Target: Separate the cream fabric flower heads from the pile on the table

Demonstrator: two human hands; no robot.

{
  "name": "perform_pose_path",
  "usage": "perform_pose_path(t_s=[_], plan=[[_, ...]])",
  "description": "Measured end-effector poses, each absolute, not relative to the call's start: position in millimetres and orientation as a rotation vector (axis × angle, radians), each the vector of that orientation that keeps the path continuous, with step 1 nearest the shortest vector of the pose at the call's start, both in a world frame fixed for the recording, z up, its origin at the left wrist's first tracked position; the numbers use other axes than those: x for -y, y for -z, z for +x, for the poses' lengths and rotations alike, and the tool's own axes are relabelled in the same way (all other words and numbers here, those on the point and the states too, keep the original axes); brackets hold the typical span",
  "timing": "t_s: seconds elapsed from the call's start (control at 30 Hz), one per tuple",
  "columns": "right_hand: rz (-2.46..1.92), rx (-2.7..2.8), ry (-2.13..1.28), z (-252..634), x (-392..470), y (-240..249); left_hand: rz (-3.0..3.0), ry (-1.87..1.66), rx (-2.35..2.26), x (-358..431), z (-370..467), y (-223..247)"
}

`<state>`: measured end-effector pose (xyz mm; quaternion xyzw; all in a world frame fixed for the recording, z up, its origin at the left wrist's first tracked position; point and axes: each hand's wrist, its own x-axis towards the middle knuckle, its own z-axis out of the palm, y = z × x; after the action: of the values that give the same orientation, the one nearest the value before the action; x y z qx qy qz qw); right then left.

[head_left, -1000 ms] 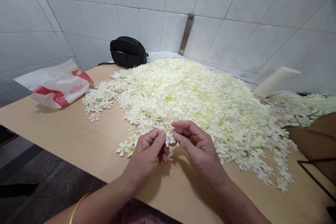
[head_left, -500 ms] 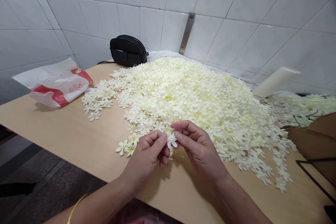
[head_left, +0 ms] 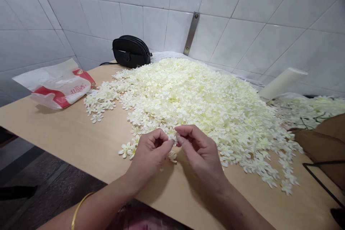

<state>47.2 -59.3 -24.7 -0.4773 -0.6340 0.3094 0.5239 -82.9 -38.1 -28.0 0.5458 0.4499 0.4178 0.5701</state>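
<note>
My left hand (head_left: 152, 156) and my right hand (head_left: 202, 156) meet in front of a large pile of pale yellow-white artificial flowers (head_left: 194, 93). Both are closed in a pinch, thumb against fingers, around one small artificial flower (head_left: 174, 137) at the fingertips. The fingers hide most of that blossom. A loose white blossom (head_left: 172, 156) shows just below the fingertips. To the left of my left hand, a few blossoms (head_left: 125, 149) with yellow centres lie on the wooden tabletop (head_left: 88, 147).
A white and red paper bag (head_left: 59, 86) lies at the left. Against the tiled wall stands a black zipped pouch (head_left: 131, 52). A white roll (head_left: 283, 83) leans at the right, near more flowers with dark stems (head_left: 309, 120) and a brown item (head_left: 320, 140).
My fingertips have closed in over the flower, which showed its petals face-on before and is now mostly covered. My left fingers have curled in more.
</note>
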Motion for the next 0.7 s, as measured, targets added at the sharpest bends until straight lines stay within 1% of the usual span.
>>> perform_pose_path(t_s=[0.07, 0.13, 0.23, 0.37, 0.47, 0.57, 0.7], plan=[[-1.071, 1.639, -0.544, 47, 61, 25, 1.436, -1.063, -1.121, 36, -83, 25], [-1.02, 1.678, -0.472, 48, 62, 24, 1.542, -1.128, -1.158, 31, -85, 22], [-1.072, 1.591, -0.524, 50, 60, 21, 1.509, -1.135, -1.126, 24, -91, 19], [-1.196, 1.462, -0.678, 53, 57, 20, 1.377, -1.076, -1.018, 23, -93, 19], [-1.21, 1.504, -0.734, 53, 55, 19, 1.331, -1.043, -0.953, 26, -91, 20], [-1.214, 1.641, -0.67, 53, 55, 19, 1.405, -1.027, -0.96, 23, -92, 20], [-1.283, 1.829, -0.534, 59, 53, 21, 1.597, -1.197, -1.125, 4, -104, 14]])
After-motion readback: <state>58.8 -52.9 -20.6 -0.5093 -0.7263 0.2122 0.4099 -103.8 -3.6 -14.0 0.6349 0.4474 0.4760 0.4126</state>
